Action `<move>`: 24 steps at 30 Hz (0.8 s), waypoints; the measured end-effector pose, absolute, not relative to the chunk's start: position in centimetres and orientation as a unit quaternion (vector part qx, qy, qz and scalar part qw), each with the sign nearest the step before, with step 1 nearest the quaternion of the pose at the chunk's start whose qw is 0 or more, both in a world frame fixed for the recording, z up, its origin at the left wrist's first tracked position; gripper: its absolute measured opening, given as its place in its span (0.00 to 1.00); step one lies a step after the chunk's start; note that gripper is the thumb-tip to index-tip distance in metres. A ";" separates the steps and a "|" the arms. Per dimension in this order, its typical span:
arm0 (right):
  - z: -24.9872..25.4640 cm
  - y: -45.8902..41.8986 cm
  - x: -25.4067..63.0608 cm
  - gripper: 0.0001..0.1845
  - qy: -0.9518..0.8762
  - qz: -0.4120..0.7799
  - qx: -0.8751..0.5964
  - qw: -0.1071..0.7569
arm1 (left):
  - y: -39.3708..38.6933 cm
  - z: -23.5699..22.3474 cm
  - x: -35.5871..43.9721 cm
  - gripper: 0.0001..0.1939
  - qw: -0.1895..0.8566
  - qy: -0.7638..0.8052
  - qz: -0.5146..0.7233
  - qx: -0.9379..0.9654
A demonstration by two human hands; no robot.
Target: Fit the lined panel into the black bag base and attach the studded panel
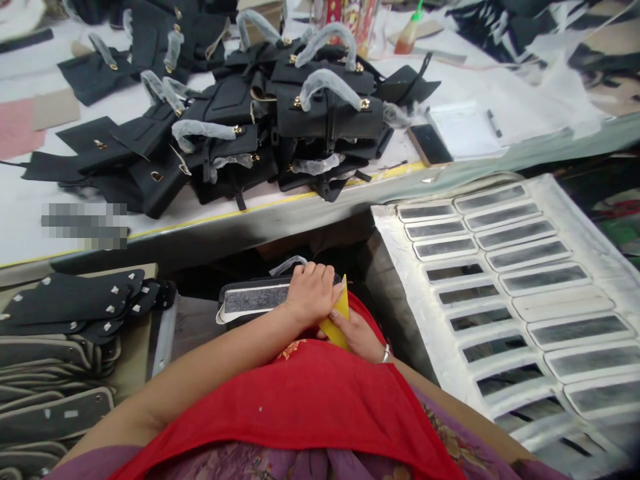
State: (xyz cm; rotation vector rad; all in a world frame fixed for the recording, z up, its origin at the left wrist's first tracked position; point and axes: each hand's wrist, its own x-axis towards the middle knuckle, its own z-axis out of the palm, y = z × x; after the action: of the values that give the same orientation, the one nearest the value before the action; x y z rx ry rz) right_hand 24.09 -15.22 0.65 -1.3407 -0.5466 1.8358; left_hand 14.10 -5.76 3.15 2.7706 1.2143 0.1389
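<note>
My left hand (311, 290) lies closed over the right part of a black strip-shaped panel (255, 299) with a white border. The panel sits in a black, round-cornered piece held against my lap; a plastic-wrapped handle (289, 264) shows behind it. Between the thumb and fingers of my right hand (361, 337) is a flat yellow piece with a pointed corner (339, 321), standing tilted beside my left fingers. Its lower end is against my red apron (320, 393). What lies under my left palm is hidden.
Black handbags (330, 120) with wrapped handles crowd the table (280, 217) ahead. A phone (430, 144) lies near its edge. White-framed dark panels cover a slanted board (440, 347) on my right. Stacked black pieces (65, 300) are on my left.
</note>
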 end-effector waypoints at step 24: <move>7.6 -14.7 27.9 0.21 -0.147 0.619 -0.476 0.607 | -3.8 4.2 8.7 0.22 0.272 0.396 0.081 0.874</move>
State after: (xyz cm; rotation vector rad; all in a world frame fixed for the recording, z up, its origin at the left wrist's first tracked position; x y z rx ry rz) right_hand 27.92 -14.66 7.61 -1.1010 -0.3400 1.4310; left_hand 8.67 -3.76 4.25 2.3524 1.0652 0.2190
